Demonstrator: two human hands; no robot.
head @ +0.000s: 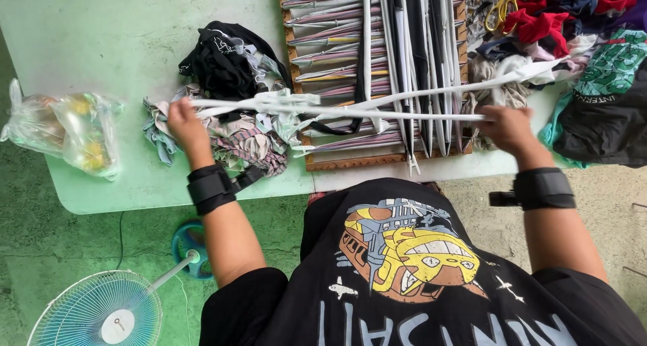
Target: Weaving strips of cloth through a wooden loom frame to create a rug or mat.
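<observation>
1. A pale green table (pixel 121 43) stands on a green floor, seen from above; a wooden frame (pixel 300 110) strung with cloth strips lies on it in front of the person.
2. A white cloth strip (pixel 350 108) is stretched sideways across the frame, running from one hand to the other.
3. The left hand (pixel 183 120) is closed around the left end of the strip, over a pile of cloth scraps (pixel 236 140) beside the frame.
4. The right hand (pixel 507 125) is closed on the right end of the strip, at the right edge of the frame; a further length of white cloth runs up and to the right from it.
5. Both wrists wear black bands.
6. A heap of clothes (pixel 593 70) lies right of the frame, with yellow-handled scissors (pixel 502 6) on top.
7. A clear plastic bag (pixel 64 130) sits at the table's left edge.
8. A light blue fan (pixel 101 312) stands on the floor below the left arm.
</observation>
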